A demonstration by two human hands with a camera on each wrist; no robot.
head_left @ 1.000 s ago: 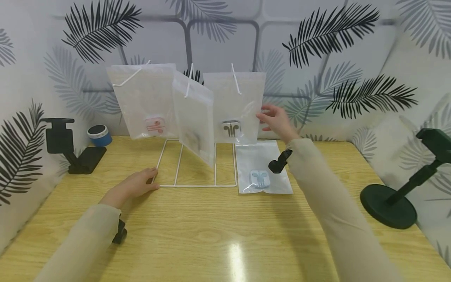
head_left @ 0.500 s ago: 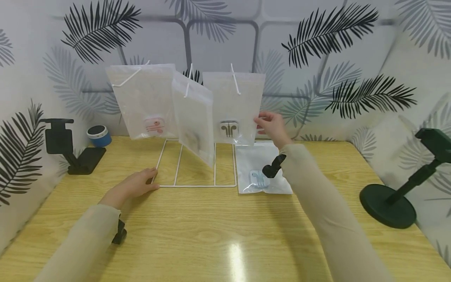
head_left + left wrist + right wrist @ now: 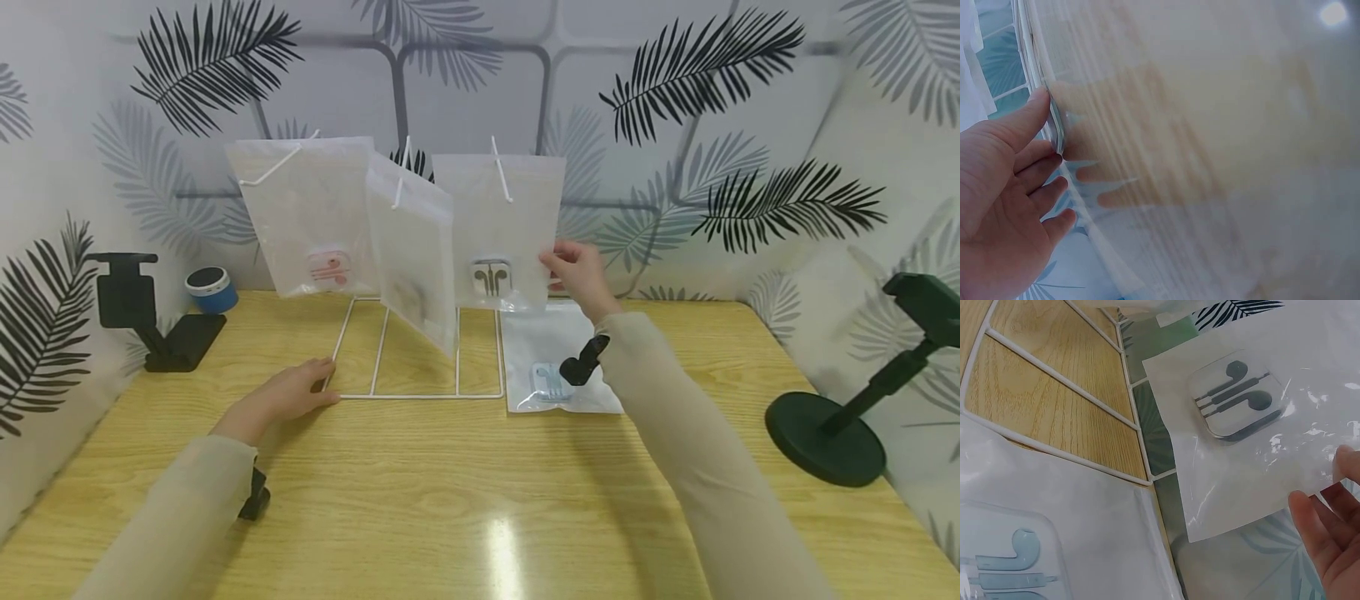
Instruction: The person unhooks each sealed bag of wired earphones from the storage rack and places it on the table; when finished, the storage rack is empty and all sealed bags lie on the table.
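Note:
My left hand (image 3: 288, 392) holds the front left corner of a white wire display rack (image 3: 420, 397), thumb and fingertips right at the wire in the left wrist view. My right hand (image 3: 581, 271) pinches the right edge of a translucent zip bag (image 3: 480, 217) with dark earphones (image 3: 1238, 403) in a clear case. That bag hangs on the rack's right hook (image 3: 502, 171). To its left hang a bag (image 3: 412, 250) turned almost edge-on and a bag with pink earphones (image 3: 307, 208). Under my right wrist, a bag with light blue earphones (image 3: 546, 382) lies flat on the table.
A blue round speaker (image 3: 212, 290) and a black phone stand (image 3: 127, 292) stand at the back left of the wooden table (image 3: 420, 500). Another dark stand (image 3: 825, 437) with a round base is at the right. A leaf-patterned wall covering (image 3: 480, 83) rises behind.
My right hand has moved slightly left onto the edge of the dark-earphones bag and now pinches it; that bag has shifted a little. The left hand stays at the rack corner.

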